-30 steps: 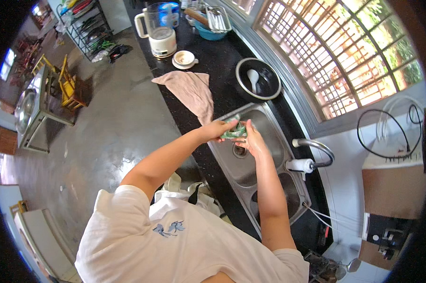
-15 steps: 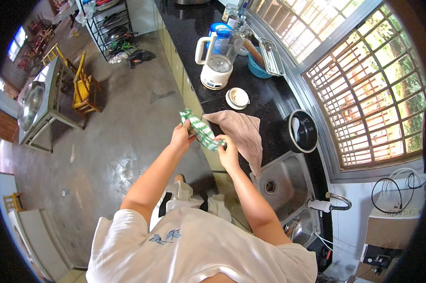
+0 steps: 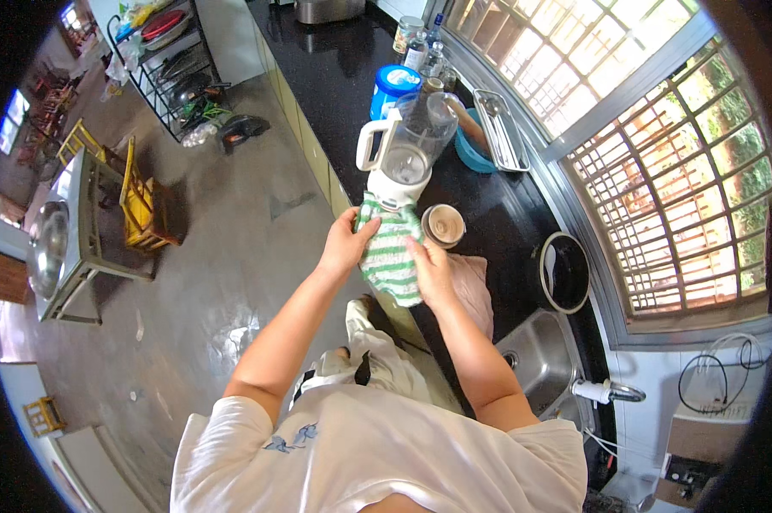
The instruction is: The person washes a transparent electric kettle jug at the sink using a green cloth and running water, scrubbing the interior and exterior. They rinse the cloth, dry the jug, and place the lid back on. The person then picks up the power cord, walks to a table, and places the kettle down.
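From afar I see the left hand (image 3: 343, 243) and right hand (image 3: 431, 268) gripping opposite edges of the striped cloth (image 3: 393, 253), which spreads it, just nearside of the glass kettle (image 3: 405, 166).

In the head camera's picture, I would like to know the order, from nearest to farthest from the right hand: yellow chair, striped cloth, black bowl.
From the right hand:
1. Striped cloth: held by it, on its left side.
2. Black bowl: to the right, on the counter.
3. Yellow chair: far left, across the floor.
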